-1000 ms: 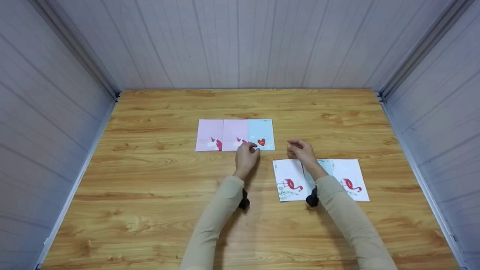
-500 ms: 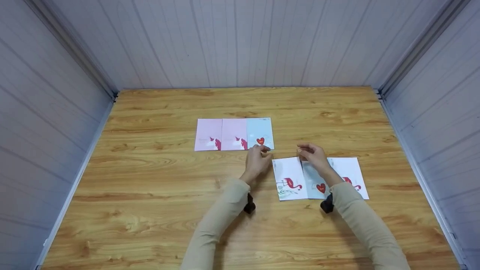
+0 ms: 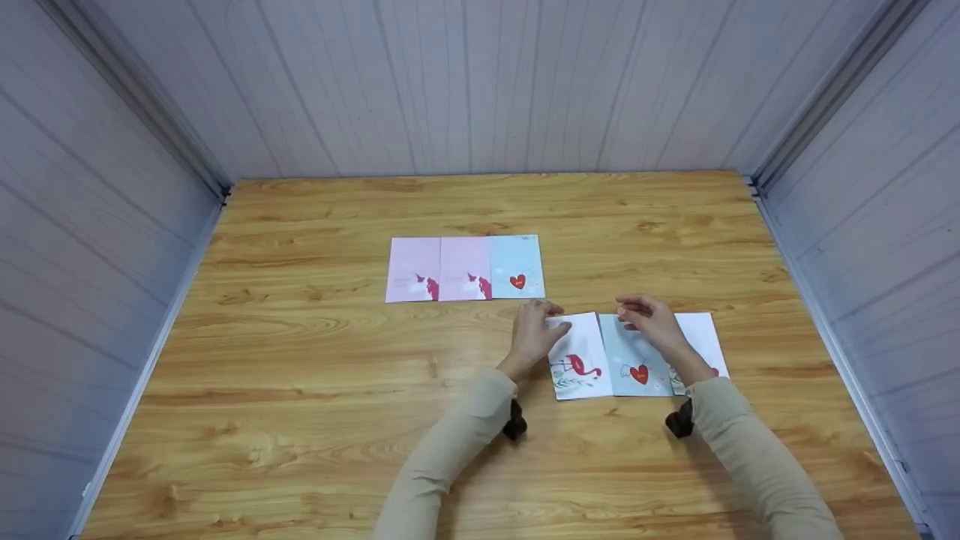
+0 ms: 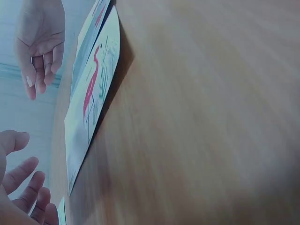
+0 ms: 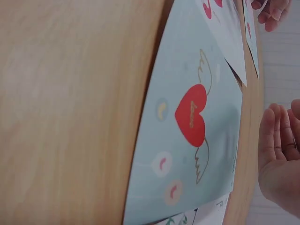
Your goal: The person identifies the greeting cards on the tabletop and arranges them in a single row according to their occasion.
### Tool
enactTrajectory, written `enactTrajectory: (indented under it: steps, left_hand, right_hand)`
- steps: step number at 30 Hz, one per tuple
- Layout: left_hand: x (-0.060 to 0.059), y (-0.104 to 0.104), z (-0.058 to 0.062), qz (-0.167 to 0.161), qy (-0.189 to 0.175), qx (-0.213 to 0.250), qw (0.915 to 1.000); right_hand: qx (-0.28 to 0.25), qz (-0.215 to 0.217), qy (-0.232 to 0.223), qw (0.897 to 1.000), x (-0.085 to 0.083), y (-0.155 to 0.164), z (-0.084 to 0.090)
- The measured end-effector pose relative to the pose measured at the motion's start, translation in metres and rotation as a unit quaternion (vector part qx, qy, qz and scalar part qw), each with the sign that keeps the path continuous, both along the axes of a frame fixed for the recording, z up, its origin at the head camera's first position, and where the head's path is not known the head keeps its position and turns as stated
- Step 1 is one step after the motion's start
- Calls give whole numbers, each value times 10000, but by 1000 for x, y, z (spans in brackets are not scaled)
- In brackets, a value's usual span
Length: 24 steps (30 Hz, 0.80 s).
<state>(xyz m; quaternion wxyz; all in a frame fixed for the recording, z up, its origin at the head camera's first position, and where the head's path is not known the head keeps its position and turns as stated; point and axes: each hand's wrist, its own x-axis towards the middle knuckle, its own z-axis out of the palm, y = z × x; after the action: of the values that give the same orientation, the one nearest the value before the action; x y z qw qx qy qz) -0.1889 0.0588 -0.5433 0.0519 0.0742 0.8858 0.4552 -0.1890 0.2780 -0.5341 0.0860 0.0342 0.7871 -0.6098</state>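
Three cards lie side by side on the near right of the wooden table (image 3: pixel 300 390): a white flamingo card (image 3: pixel 581 364), a pale blue winged-heart card (image 3: pixel 637 367) and a white card (image 3: pixel 705 337) partly hidden by my right arm. My left hand (image 3: pixel 551 316) sits at the flamingo card's top left corner with relaxed fingers; contact is unclear. My right hand (image 3: pixel 634 311) hovers over the heart card's top edge, fingers loose. The right wrist view shows the heart card (image 5: pixel 190 140) close up beside the straight fingers (image 5: pixel 276 136) of my right hand. The flamingo card (image 4: pixel 91 93) also appears in the left wrist view.
A farther row has two pink cards (image 3: pixel 414 268) (image 3: pixel 465 268) and a pale blue heart card (image 3: pixel 516 266). Grey panelled walls (image 3: pixel 112 225) close in the table on the left, back and right.
Both hands have moved right and toward me, from the far row's blue card to the near row. The cards have not shifted.
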Motion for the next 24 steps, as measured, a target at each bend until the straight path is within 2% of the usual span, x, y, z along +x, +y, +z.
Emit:
enactTrajectory:
  steps: [7, 11, 17, 24]
  left_hand:
    - [11, 17, -1, -192, -104, -118, 9997]
    - [16, 26, -2, -298, -140, -277, 9991]
    - [23, 35, -1, -545, 43, -673, 9962]
    - [31, 44, -3, -873, 45, -904, 9921]
  right_hand:
    - [312, -16, 26, 9995, 5, 13, -4]
    - [472, -27, -130, 9988, 6, 20, -5]
    - [785, 45, -276, 9965, 6, 31, -3]
    - [527, -100, -201, 9984, 6, 45, -5]
